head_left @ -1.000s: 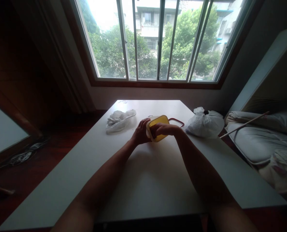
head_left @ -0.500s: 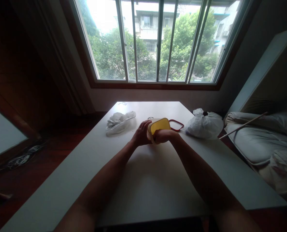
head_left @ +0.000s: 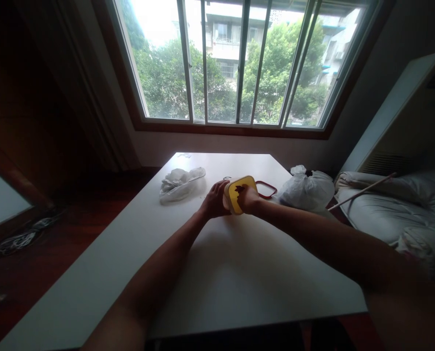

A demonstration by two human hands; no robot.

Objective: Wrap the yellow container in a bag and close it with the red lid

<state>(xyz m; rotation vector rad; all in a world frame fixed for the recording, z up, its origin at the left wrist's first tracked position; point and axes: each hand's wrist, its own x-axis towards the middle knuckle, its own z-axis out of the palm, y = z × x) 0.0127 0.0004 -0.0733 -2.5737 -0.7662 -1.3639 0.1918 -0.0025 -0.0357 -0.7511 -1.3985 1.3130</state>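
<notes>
A rounded rectangular container [head_left: 252,182] with a yellow face and a pale rim is tilted toward me near the table's middle. My left hand [head_left: 215,201] is closed around its left side. My right hand [head_left: 247,199] lies over the yellow face with bent fingers, and what they hold, if anything, is hidden. A dark ragged patch [head_left: 239,189] shows at those fingertips; I cannot tell whether it is an object, a print or a shadow. Just right of the container lies a dark red rounded ring [head_left: 266,183] on the white table [head_left: 261,273].
A crumpled clear plastic bag [head_left: 181,184] lies on the left of the table. On the right sits a tied, filled white plastic bag [head_left: 307,190]. Beyond it are a thin stick [head_left: 364,191] and pale cushions [head_left: 378,214]. A window [head_left: 225,73] faces me.
My right hand has shifted slightly up and right over the yellow face, and its forearm has swung out to the right. The dark patch now shows. My left hand keeps its grip.
</notes>
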